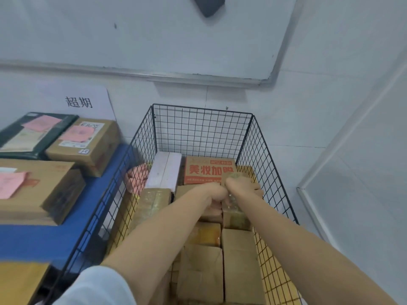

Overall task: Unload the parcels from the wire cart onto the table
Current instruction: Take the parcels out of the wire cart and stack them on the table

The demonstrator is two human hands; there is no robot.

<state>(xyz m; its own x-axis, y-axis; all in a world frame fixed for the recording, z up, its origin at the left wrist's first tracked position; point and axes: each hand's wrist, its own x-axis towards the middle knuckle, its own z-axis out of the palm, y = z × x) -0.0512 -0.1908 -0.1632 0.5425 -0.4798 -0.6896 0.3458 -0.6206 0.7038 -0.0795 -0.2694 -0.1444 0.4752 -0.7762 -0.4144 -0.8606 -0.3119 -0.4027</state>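
Inside the wire cart (198, 128), the left grip (212, 194) and right grip (243, 186) both clasped the taped parcel (235, 213); its long axis pointed toward the white wall (286, 111); the blue table (88, 216), alongside on the left, carried boxes (88, 146).

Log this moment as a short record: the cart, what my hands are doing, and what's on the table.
cart: black wire cart, nearly full of brown parcels
hands: left hand and right hand both grip one taped parcel mid-cart
far end of cart: orange printed box, white box
table: blue table on the left, holding boxes with pink labels
progress: gripped parcel not yet out of the cart
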